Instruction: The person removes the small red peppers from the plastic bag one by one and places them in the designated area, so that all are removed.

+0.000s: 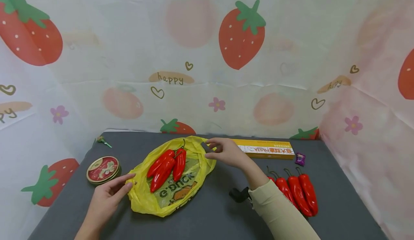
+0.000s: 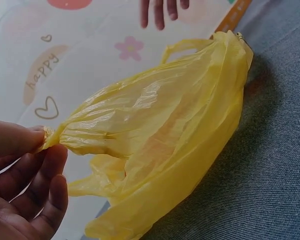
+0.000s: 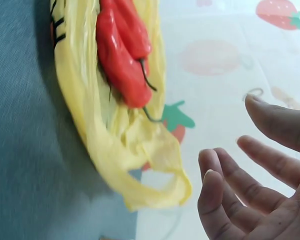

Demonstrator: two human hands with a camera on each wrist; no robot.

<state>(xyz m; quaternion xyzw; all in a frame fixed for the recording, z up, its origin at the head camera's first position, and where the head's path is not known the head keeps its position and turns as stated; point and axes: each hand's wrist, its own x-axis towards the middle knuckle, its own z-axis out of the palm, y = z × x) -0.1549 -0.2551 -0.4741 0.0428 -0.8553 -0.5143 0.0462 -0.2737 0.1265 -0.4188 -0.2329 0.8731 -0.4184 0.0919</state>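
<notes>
A yellow plastic bag [image 1: 139, 197] lies spread with its mouth up, dark lettering on its inner face. Three red chili peppers [image 1: 164, 171] with dark stems rest inside it. My left hand [image 1: 108, 197] pinches the bag's left end between thumb and fingers; in the left wrist view the plastic [image 2: 155, 115] stretches from the fingertips. Beside the bag's right handle loop, my right hand [image 1: 228, 152] has its fingers spread and loosely bent. The right wrist view shows this hand [image 3: 260, 185] holding nothing, a gap between it and the handle [image 3: 155, 192].
Several red chili peppers [image 1: 302, 193] lie in a row at the right, partly behind my right sleeve [image 1: 278, 207]. A yellow pasta box [image 1: 268, 149] and a purple wrapped sweet [image 1: 300, 159] are at the back. On the left are a round tin [image 1: 102, 170] and a small green sprig [image 1: 103, 141].
</notes>
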